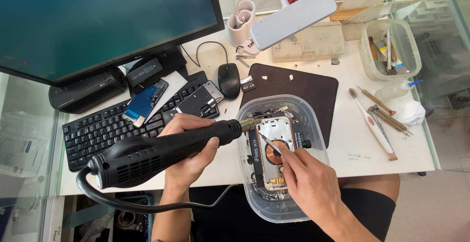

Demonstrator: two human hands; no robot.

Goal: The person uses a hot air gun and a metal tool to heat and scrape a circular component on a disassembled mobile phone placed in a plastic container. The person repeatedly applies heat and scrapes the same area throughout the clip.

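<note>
My left hand [188,146] grips a black hot-air gun [161,153] by its handle, its metal nozzle aimed right at an opened phone body [275,146]. The phone lies in a clear plastic tub [259,203] at the table's front edge, with a copper coil showing in its middle. My right hand [303,178] pinches a thin metal tool [270,143] whose tip touches the phone near the coil. The gun's black cord loops down off the table toward my lap.
A black keyboard [98,129] with a phone [144,102] and phone parts on it lies left, under a monitor [98,21]. Behind the tub are a dark mat [313,87], a mouse [228,79] and a white lamp [293,19]. Screwdrivers, a toothbrush and a tool bin [390,48] sit right.
</note>
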